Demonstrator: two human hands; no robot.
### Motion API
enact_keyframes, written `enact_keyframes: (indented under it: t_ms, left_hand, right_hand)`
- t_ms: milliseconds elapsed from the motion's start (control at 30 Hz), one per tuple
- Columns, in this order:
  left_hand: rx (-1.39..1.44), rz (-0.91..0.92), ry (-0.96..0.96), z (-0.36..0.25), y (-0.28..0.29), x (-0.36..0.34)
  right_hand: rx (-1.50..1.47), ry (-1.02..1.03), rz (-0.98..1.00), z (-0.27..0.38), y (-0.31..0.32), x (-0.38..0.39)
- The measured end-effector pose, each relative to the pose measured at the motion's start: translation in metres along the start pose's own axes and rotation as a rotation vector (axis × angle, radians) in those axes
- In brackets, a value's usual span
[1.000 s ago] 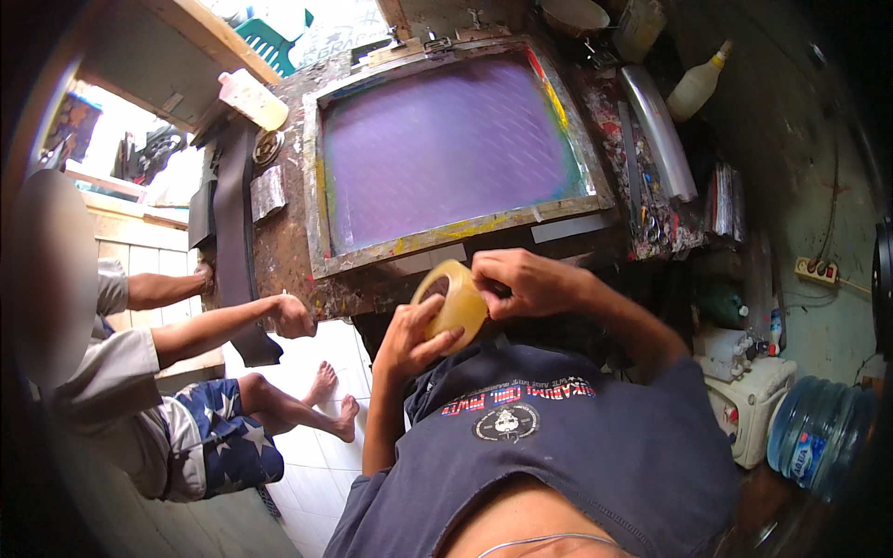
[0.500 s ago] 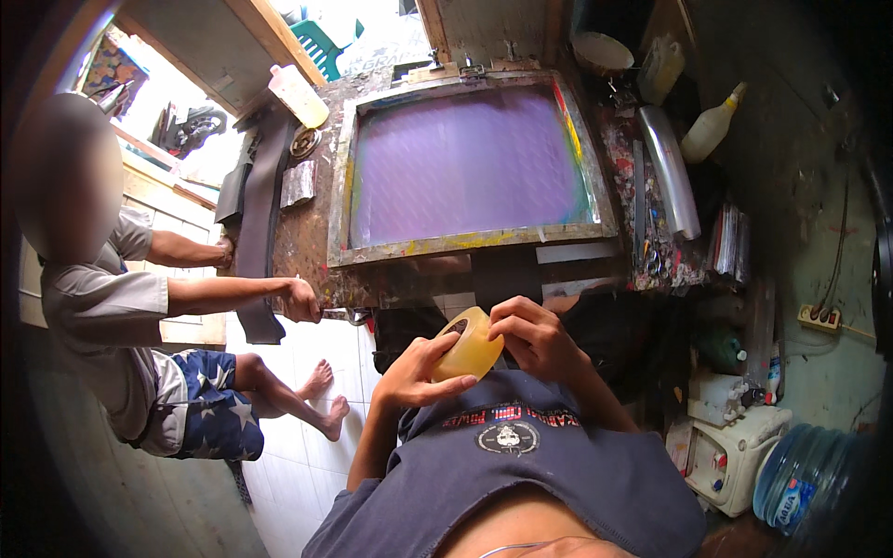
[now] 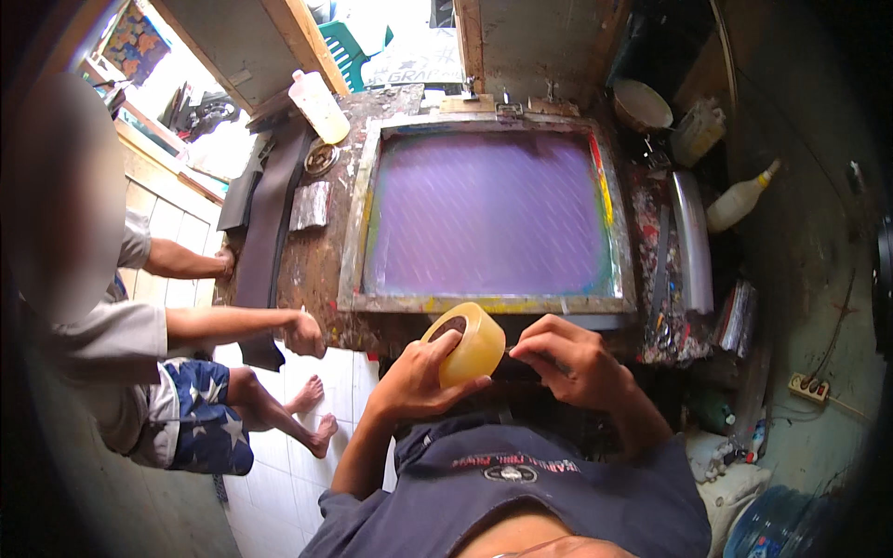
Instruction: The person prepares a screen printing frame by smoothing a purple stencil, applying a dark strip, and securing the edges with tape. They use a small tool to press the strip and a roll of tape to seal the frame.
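Observation:
A wide roll of yellowish clear packing tape [image 3: 479,346] is held up in front of my chest, near the table's front edge. My left hand [image 3: 419,377] grips it from the left, with a finger in the roll's core and the thumb under its rim. Just to the right, my right hand [image 3: 577,363] has thumb and fingertips pinched together close beside the tape. What lies in that pinch is too small to make out. Beyond both hands, a wooden-framed printing screen [image 3: 488,219] with purple mesh lies on the stained table.
A person in a grey shirt stands at the left, one hand [image 3: 304,333] by the table edge. Around the screen are a plastic bottle [image 3: 319,107], a silver packet [image 3: 310,205], a round tin [image 3: 322,160], a silvery roll [image 3: 690,242] and a squeeze bottle [image 3: 742,198].
My right hand has moved off the tape roll to the right, leaving a small gap. The roll has turned in my left hand. The whole view has shifted, with the screen appearing lower.

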State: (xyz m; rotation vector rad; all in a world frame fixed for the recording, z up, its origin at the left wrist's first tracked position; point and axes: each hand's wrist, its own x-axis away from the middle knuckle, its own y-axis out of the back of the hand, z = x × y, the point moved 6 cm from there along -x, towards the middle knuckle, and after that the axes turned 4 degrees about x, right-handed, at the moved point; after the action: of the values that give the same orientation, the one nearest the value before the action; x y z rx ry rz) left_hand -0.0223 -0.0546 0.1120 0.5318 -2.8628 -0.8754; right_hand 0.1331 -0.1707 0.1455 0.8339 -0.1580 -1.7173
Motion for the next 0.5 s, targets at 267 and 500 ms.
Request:
enact_keyframes:
  t_ms: [267, 500]
  left_hand:
    - [0.158, -0.182, 0.219, 0.033, 0.041, -0.043]
    - [0.308, -0.376, 0.4, 0.078, 0.062, -0.053]
  right_hand:
    - [-0.245, -0.297, 0.234, -0.092, -0.01, -0.123]
    - [-0.417, -0.36, 0.586, -0.154, -0.062, -0.183]
